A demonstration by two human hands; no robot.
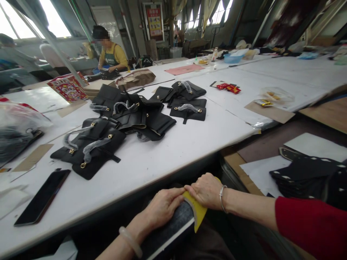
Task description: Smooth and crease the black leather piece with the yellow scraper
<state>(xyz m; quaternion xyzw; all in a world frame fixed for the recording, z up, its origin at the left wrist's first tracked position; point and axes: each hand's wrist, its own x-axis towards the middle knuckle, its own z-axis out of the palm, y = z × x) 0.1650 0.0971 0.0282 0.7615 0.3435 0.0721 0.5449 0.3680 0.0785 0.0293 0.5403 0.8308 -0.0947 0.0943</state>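
Note:
My left hand [162, 207] is closed over the top of a black curved piece [179, 225] with a white stripe along its side, just below the table edge. A bent yellow sheet [200, 215] with a pale rim meets the far end of this piece. Wrapped over the yellow sheet is my right hand [207, 190], its fingers curled. The fingertips of both hands meet at the join. My palms and the undersides of both pieces are hidden.
Several black handbags [130, 112] with wrapped handles lie on the white table [195, 155]. A phone [43, 196] lies at the left. Stacked black pieces [306, 173] are at the right. Across the table, a person [115, 54] in yellow sleeves handles dark items.

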